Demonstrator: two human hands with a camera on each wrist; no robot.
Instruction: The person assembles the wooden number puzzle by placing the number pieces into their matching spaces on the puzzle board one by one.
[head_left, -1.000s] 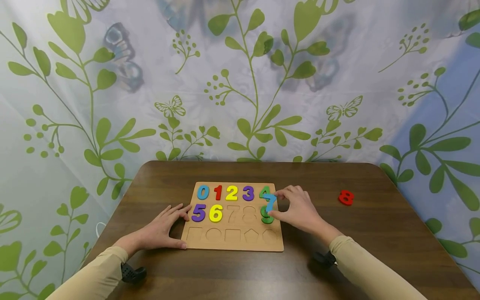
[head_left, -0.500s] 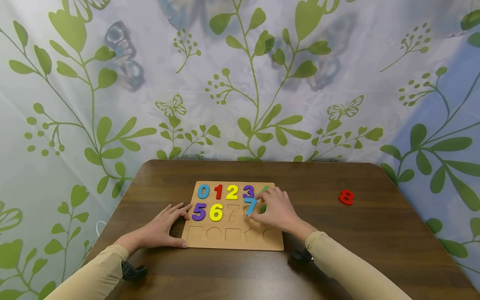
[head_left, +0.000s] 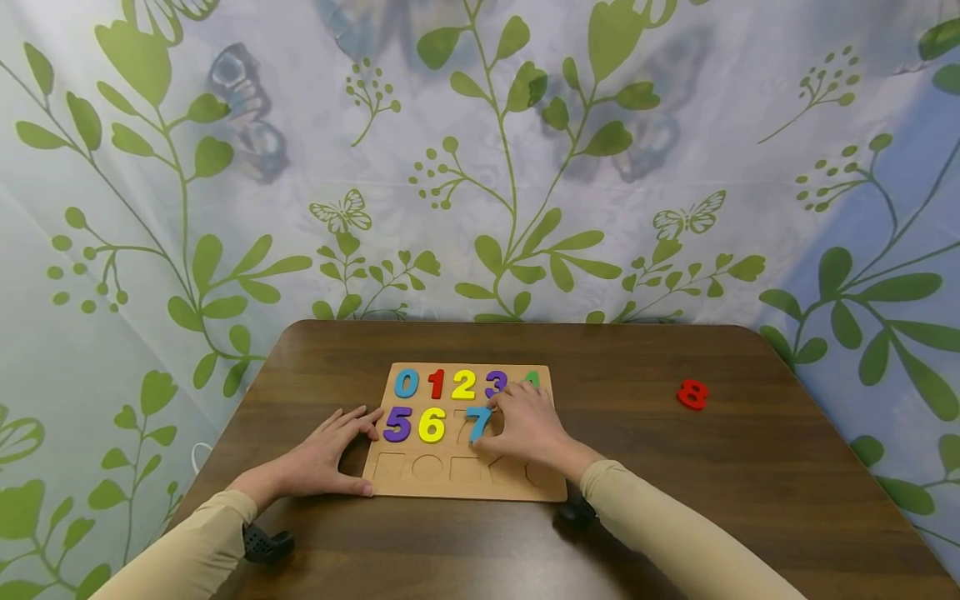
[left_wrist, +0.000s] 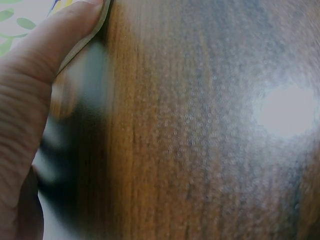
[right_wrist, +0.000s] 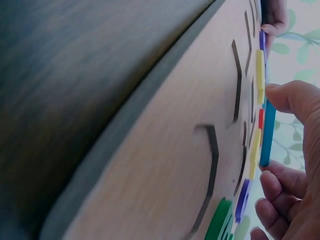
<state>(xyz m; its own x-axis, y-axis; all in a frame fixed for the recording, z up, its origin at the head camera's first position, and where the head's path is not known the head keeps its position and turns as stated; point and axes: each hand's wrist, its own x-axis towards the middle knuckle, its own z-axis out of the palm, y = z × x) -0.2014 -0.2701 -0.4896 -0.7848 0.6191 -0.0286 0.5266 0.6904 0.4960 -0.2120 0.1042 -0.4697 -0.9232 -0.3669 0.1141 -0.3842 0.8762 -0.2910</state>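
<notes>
A wooden number puzzle board (head_left: 465, 485) lies on the table. My right hand (head_left: 528, 427) pinches a blue number 7 (head_left: 477, 423) between thumb and fingers, over the 7-shaped recess. In the right wrist view the blue 7 (right_wrist: 268, 132) stands edge-on, a little above the board's surface. My left hand (head_left: 322, 457) rests at the board's left edge, fingers spread, thumb at the near corner; the left wrist view shows that thumb (left_wrist: 47, 47) against the edge. The right hand hides the 8 recess and, in the head view, the green 9 (right_wrist: 220, 220).
Seated in the board are a blue 0 (head_left: 406, 383), red 1 (head_left: 436, 384), yellow 2 (head_left: 463, 385), purple 3 (head_left: 495, 382), green 4 (head_left: 532, 378), purple 5 (head_left: 397, 425) and yellow 6 (head_left: 432, 425). A red 8 (head_left: 692, 394) lies on the table (head_left: 637, 358) at right.
My right hand has carried the blue 7 leftward across the board, from over the 4 and 9 to the 7 recess. The left hand has stayed put.
</notes>
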